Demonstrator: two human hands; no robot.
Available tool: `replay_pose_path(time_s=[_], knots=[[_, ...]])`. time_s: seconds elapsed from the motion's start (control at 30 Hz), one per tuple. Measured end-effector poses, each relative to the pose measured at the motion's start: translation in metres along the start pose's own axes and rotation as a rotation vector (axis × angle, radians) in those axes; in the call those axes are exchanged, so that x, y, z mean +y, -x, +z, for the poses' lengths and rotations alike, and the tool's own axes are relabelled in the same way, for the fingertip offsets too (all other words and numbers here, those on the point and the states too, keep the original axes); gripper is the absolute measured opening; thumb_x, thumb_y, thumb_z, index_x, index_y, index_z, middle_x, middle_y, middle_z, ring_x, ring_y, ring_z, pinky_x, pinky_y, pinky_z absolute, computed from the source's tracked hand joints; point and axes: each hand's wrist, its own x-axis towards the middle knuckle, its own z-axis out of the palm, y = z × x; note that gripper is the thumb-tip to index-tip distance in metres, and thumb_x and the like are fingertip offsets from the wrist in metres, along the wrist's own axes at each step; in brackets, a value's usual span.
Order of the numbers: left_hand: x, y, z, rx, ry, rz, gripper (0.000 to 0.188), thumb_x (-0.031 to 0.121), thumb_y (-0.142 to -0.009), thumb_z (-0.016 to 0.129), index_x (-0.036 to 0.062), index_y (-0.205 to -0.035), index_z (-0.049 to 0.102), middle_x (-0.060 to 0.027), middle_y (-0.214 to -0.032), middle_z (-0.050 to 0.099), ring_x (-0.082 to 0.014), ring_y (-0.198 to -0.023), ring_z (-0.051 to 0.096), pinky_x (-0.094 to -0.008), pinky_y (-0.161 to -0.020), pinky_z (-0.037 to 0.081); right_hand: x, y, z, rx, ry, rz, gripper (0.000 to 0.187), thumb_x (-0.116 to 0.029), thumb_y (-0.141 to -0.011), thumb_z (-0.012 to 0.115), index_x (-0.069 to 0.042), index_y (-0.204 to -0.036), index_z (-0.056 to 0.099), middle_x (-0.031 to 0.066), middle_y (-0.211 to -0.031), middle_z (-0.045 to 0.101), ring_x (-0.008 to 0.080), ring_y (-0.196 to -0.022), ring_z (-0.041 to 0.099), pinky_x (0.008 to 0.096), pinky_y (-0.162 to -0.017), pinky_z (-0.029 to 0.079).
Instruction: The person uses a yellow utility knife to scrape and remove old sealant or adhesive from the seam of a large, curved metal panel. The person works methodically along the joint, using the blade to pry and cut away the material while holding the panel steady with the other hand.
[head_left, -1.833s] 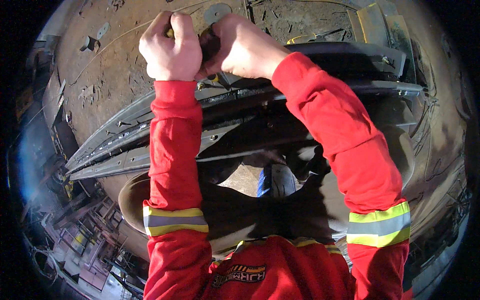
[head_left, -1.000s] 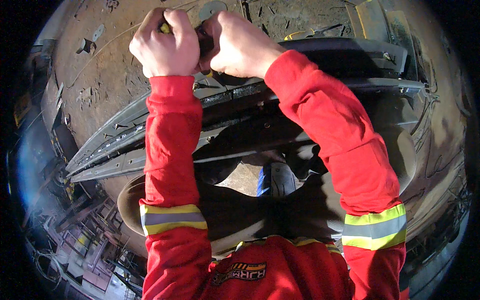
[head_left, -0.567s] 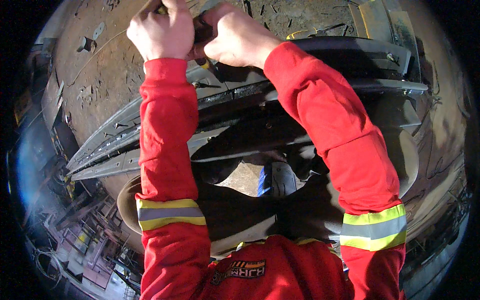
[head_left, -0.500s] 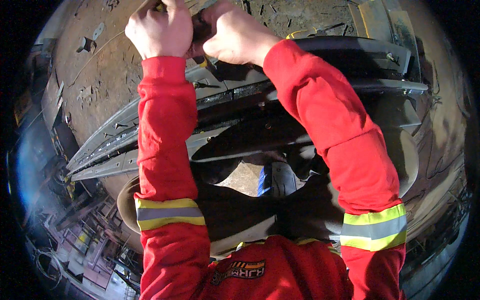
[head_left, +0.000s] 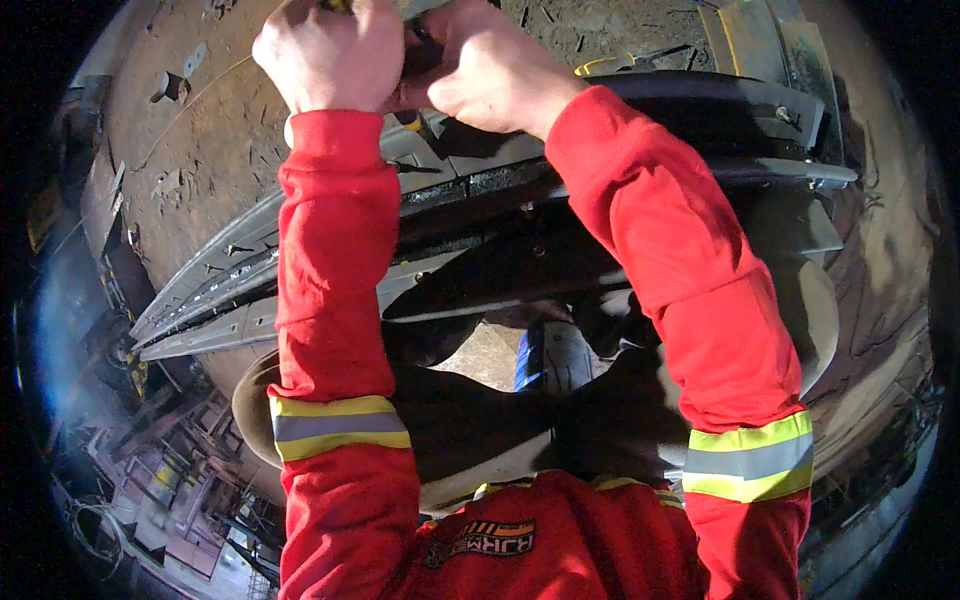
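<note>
My left hand [head_left: 335, 60] is curled up tight, with a small bit of yellow poking out at the top. My right hand [head_left: 495, 75] is wrapped round a dark thing [head_left: 422, 48] that sits between my two hands. I think both hands grip it, but my fingers hide most of it, so I can't tell what it is or whether the yellow bit is part of it. It is up at the top edge of my view, past the long curved metal bars [head_left: 235, 325]. A bit of yellow and black also shows just under my hands.

My red sleeves [head_left: 335, 260] reach right across the bars. Little bolts [head_left: 238, 249] stick up from them, so a sleeve could catch if I drag my arm sideways. My arms are stretched far out, and that could make my grip weak. If the dark thing slips or twists, it could bang my knuckles, since my hands are so close together.

The bars lie close to my legs, so a bump from my knee might shove one. A dark shadow covers the middle of them, and I could miss a sharp edge there. Past the bars, a yellow thing [head_left: 600, 66] lies on the rusty brown metal top [head_left: 230, 130]. My right arm could knock it if I swing carelessly.
</note>
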Motion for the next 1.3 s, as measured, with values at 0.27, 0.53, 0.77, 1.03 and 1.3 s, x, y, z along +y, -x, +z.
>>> replay_pose_path(time_s=[0.27,0.53,0.77,1.03,1.3], knots=[[0.026,-0.005,-0.005,-0.102,0.113,-0.036,0.028,0.016,-0.085,0.053,-0.0038,-0.066,0.051,-0.0218,-0.055,0.045,-0.0279,-0.047,0.046,-0.0398,-0.050,0.037,-0.017,0.002,-0.018,-0.045,-0.143,0.163,0.031,-0.020,-0.067,0.068,0.001,-0.090,0.070,0.0255,-0.087,0.066,0.0412,-0.085,0.064,0.0442,-0.080,0.052],[0.015,-0.010,-0.011,-0.080,0.093,-0.120,0.028,0.021,-0.085,0.053,-0.0015,-0.071,0.060,-0.0231,-0.063,0.056,-0.0372,-0.056,0.056,-0.0432,-0.056,0.044,-0.022,-0.005,-0.018,-0.160,-0.280,0.176,0.028,-0.022,-0.070,0.075,-0.004,-0.091,0.073,0.0187,-0.087,0.070,0.0345,-0.082,0.067,0.0402,-0.077,0.053],[-0.003,-0.013,-0.013,-0.043,-0.070,-0.063,0.033,0.032,-0.083,0.054,0.0043,-0.079,0.071,-0.0200,-0.070,0.066,-0.0373,-0.064,0.064,-0.0435,-0.063,0.051,-0.033,-0.006,-0.015,-0.091,-0.243,0.188,0.030,-0.017,-0.069,0.078,-0.005,-0.096,0.074,0.0152,-0.089,0.073,0.0253,-0.077,0.070,0.0340,-0.078,0.054],[0.011,-0.013,-0.015,-0.001,0.010,-0.062,0.035,0.034,-0.082,0.053,0.0046,-0.078,0.070,-0.0200,-0.067,0.064,-0.0374,-0.061,0.063,-0.0432,-0.061,0.050,-0.033,-0.008,-0.020,-0.112,-0.430,0.227,0.030,-0.015,-0.069,0.079,-0.004,-0.096,0.074,0.0135,-0.087,0.073,0.0234,-0.076,0.070,0.0336,-0.075,0.055],[0.006,-0.007,-0.010,-0.062,-0.048,-0.054,0.033,0.032,-0.083,0.054,0.0034,-0.076,0.068,-0.0217,-0.070,0.064,-0.0393,-0.065,0.063,-0.0446,-0.064,0.050,-0.035,-0.003,-0.025,-0.142,-0.201,0.214,0.029,-0.021,-0.069,0.080,-0.006,-0.094,0.074,0.0153,-0.086,0.072,0.0268,-0.076,0.070,0.0344,-0.075,0.054]])
